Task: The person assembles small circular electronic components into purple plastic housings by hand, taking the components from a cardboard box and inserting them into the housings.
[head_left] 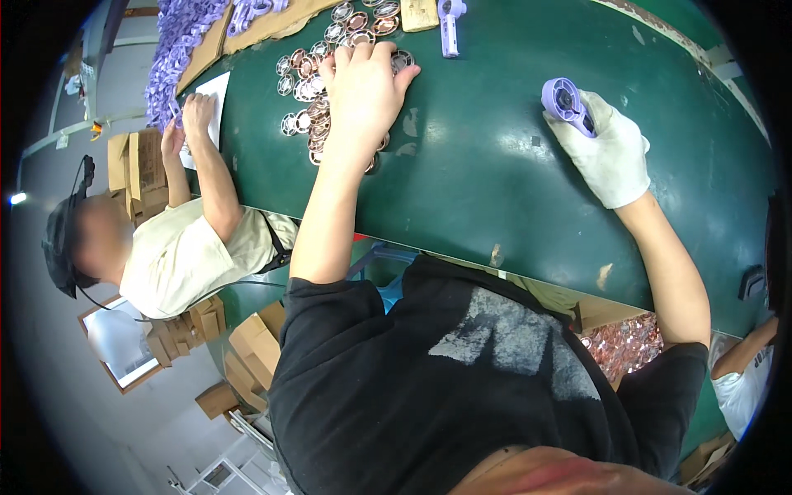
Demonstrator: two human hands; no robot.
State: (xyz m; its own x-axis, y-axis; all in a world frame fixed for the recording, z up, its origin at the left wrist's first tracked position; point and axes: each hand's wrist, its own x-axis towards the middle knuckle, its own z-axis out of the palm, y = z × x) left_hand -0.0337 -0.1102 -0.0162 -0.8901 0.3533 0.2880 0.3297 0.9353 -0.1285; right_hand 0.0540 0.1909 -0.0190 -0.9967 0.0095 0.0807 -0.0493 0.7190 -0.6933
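Observation:
My bare left hand [363, 87] reaches over a heap of round, spoked metallic covers [318, 124], silver and copper-coloured. Its fingers are spread, with the tips down among the covers. Beside the thumb and forefinger lies a dark round cover [402, 61]; whether they grip it I cannot tell. In a white glove, my right hand [606, 148] is closed round a purple handheld fan housing [563, 97], its ring end pointing up and left. Dark parts show inside the ring and along the handle. Another purple fan housing [450, 29] lies at the table's far side.
The green table [470, 157] stretches across in front of me. A large pile of purple parts [177, 49] and cardboard fill its far left. A co-worker [190, 256] sits on the left, hands near a white sheet [216, 103]. Another person's arm [747, 351] shows at right.

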